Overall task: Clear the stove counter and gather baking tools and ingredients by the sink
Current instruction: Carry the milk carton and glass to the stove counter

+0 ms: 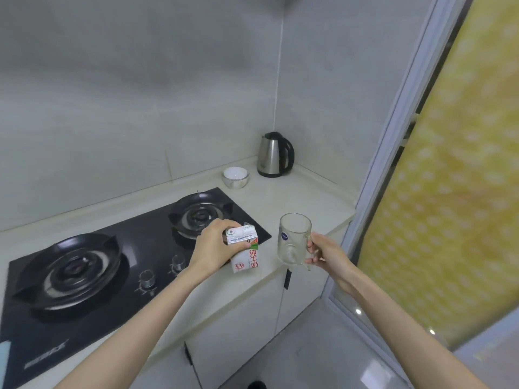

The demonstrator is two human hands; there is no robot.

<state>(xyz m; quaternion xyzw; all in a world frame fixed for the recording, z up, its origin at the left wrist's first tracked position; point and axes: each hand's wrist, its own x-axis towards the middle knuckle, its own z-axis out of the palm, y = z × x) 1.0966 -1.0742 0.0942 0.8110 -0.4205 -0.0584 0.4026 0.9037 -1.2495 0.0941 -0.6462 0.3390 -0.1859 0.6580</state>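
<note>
The left hand (213,248) clamps its fingers on the milk carton (244,251), the right hand (325,254) curls fingers round the glass mug (293,238) handle, both above the worktop (295,192) edge; bowls (236,176) and kettle (273,154) at one o'clock look yet to be cleared

Set in the pale counter (303,197): black glass two-burner hob (134,248). Behind the hob's right end: white bowl (235,173) nested in clear glass bowl (236,185), steel electric kettle (273,157) just right of them in the wall corner. At the hob's front right corner: white milk carton (245,252) in the left hand (212,247); right of it, clear glass mug (293,240) in the right hand (327,254).
</note>
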